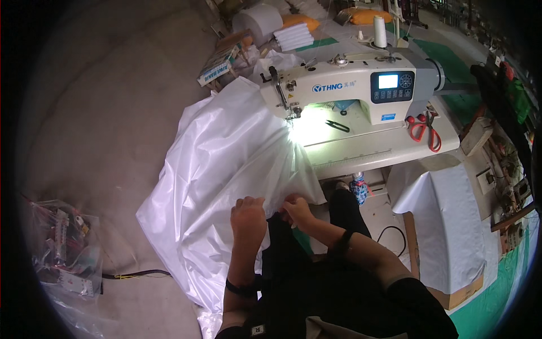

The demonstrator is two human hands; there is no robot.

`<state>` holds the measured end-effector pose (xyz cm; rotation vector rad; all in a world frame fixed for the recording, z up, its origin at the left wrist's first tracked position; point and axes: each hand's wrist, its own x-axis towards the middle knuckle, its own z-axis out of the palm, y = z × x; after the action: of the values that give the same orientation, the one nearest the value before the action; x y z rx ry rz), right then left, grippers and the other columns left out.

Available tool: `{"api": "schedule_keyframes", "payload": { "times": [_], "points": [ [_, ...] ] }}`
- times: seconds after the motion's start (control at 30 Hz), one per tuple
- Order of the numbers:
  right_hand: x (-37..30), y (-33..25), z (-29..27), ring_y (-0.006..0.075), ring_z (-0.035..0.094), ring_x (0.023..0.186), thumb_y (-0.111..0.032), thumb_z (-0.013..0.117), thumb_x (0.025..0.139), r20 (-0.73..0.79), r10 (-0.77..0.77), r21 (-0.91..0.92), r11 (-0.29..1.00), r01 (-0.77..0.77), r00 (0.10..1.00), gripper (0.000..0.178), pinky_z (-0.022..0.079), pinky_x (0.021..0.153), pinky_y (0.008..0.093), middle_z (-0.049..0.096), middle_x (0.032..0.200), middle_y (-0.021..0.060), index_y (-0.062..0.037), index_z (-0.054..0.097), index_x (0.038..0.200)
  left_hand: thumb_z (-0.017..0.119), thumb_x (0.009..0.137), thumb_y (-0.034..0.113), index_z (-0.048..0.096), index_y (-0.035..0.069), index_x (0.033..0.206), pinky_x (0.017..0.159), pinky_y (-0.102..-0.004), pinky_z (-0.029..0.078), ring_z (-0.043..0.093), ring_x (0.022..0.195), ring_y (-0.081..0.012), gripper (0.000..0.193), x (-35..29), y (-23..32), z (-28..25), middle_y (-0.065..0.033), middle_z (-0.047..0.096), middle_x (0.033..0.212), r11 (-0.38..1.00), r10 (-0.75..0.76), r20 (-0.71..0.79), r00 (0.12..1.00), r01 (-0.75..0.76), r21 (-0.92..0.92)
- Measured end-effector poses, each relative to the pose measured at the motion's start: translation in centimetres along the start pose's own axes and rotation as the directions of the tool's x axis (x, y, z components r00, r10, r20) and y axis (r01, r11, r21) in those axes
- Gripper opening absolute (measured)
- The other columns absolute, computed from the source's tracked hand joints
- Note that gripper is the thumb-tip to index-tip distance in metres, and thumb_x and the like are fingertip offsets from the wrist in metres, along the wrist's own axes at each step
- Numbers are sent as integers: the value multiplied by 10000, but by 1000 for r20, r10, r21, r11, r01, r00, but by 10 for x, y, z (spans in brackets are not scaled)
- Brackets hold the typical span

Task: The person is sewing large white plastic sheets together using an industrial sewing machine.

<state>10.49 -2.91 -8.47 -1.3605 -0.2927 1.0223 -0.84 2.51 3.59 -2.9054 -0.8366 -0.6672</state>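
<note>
A large sheet of shiny white fabric [209, 152] drapes from the sewing machine [344, 85] down over my lap and off to the left. Its upper right part gathers under the lit needle area. My left hand [248, 217] is closed on the near edge of the cloth, fingers curled over it. Close by on the right, my right hand [298, 212] pinches the same edge above my knees. The fingertips of both hands are partly hidden by folds.
Black thread snips [337, 126] and red-handled scissors [426, 133] lie on the machine bed. A white thread cone [380, 33] stands behind. At right, grey-white sheeting [446, 226] covers a cardboard box. A clear plastic bag [65, 248] of parts sits on the floor at left.
</note>
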Motion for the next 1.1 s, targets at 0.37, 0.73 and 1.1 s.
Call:
{"api": "schedule_keyframes", "payload": {
  "times": [0.37,0.73,1.1],
  "points": [
    [-10,-8,-29,110,503,539,-207,613,826,158,-95,-87,990,109,983,277,412,446,255,561,686,48,23,545,964,575,811,122,648,50,838,745,-416,455,560,820,-328,106,1,-12,6,-120,602,825,985,-14,-8,1000,12,-173],
    [-66,-40,-55,75,430,474,-287,530,896,587,14,14,1000,-27,809,269,320,420,223,479,580,-14,-36,602,830,547,816,119,620,55,826,746,-439,456,555,840,-335,97,-4,-18,7,-133,587,861,985,-18,150,989,43,-169],
    [-68,-48,-79,170,586,722,-288,496,929,350,-86,40,996,76,933,272,473,611,286,581,791,46,-47,564,1034,549,741,10,525,9,753,763,-351,473,585,861,-317,27,21,3,16,-165,607,977,750,142,-96,985,-171,-639]
  ]
}}
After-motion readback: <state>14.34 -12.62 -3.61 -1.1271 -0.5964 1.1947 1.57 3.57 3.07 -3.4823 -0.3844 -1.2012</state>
